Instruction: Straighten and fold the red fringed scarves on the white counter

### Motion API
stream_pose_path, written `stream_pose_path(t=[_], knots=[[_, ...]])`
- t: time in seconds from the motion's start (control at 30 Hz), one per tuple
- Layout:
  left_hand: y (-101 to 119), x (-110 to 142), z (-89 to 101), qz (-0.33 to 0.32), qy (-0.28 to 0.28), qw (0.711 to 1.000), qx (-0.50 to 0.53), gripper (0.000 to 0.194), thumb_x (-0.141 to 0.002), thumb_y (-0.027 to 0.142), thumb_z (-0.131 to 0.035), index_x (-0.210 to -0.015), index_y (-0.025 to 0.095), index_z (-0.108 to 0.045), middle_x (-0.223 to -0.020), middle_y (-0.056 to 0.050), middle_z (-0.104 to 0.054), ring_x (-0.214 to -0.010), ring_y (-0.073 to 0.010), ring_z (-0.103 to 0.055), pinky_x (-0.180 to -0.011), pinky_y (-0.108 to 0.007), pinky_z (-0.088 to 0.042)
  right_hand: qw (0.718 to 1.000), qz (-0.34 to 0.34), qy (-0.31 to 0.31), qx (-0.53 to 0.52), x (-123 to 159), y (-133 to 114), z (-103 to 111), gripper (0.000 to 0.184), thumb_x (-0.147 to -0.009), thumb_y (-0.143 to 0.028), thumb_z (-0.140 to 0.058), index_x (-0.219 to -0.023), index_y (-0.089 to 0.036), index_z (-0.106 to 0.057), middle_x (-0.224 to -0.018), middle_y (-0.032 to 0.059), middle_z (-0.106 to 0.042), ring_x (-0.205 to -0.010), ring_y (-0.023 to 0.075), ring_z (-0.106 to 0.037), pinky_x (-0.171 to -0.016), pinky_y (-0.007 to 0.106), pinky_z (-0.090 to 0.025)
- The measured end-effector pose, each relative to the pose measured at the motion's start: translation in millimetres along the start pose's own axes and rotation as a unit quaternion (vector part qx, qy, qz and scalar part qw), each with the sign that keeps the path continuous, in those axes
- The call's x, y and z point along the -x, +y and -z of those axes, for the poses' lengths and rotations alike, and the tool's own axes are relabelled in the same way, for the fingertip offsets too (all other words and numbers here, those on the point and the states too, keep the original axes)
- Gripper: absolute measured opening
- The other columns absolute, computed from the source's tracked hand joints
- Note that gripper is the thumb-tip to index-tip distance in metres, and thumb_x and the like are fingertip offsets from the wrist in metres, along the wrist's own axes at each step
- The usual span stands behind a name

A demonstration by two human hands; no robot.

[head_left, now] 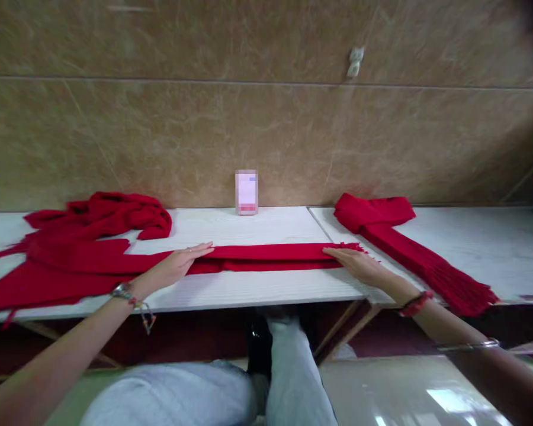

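A long red scarf (266, 253) lies lengthwise on the white table, narrowed into a folded strip through its middle and right part. Toward the left it widens into a loose, unfolded spread. My left hand (180, 263) rests flat on the strip, fingers stretched out and pointing right. At the fringed right end, my right hand (355, 263) lies on the cloth with its fingers extended to the left. Neither hand grips the fabric. The undersides of both palms are hidden.
The white table (275, 287) stands against a brown tiled wall (182, 136). A phone (247, 192) leans upright there. Another red scarf (408, 248), folded and fringed, lies at the right; a crumpled red cloth heap (111, 216) is at the back left. My legs (288, 367) are below the table edge.
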State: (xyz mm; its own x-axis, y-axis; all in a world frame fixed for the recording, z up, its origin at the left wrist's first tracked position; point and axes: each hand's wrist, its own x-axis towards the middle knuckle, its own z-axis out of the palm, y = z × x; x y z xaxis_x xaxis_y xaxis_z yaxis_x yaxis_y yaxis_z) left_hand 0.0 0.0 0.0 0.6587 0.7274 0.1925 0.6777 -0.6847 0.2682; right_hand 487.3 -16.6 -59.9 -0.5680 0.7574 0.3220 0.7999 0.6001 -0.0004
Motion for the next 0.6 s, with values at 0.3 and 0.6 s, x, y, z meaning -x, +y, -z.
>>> stream_pose_path(t=[0.3,0.6], knots=[[4.9,16.0,-12.4,0.036,-0.164,0.983,-0.07,0.052,-0.087,0.012,-0.022,-0.134,0.031,-0.033,-0.142,0.002,-0.027,-0.133,-0.0226,-0.014,-0.102,-0.057,-0.011,0.998,0.049,-0.03,0.011,5.5,1.7,10.4,0.048,-0.083,-0.004,-0.032,-0.125,-0.021,-0.049,-0.127,0.0057,-0.052,-0.117,0.018,-0.047,-0.098,0.036,-0.04],[-35.1,29.4,3.2,0.048,-0.156,0.979,-0.118,0.062,-0.077,0.005,-0.028,-0.133,0.031,-0.036,-0.142,0.002,-0.029,-0.132,-0.0255,-0.018,-0.103,-0.056,-0.014,0.994,0.078,-0.051,0.055,4.4,4.8,8.6,0.054,-0.078,0.001,-0.033,-0.126,-0.019,-0.047,-0.128,0.0066,-0.05,-0.119,0.0191,-0.044,-0.099,0.039,-0.038]])
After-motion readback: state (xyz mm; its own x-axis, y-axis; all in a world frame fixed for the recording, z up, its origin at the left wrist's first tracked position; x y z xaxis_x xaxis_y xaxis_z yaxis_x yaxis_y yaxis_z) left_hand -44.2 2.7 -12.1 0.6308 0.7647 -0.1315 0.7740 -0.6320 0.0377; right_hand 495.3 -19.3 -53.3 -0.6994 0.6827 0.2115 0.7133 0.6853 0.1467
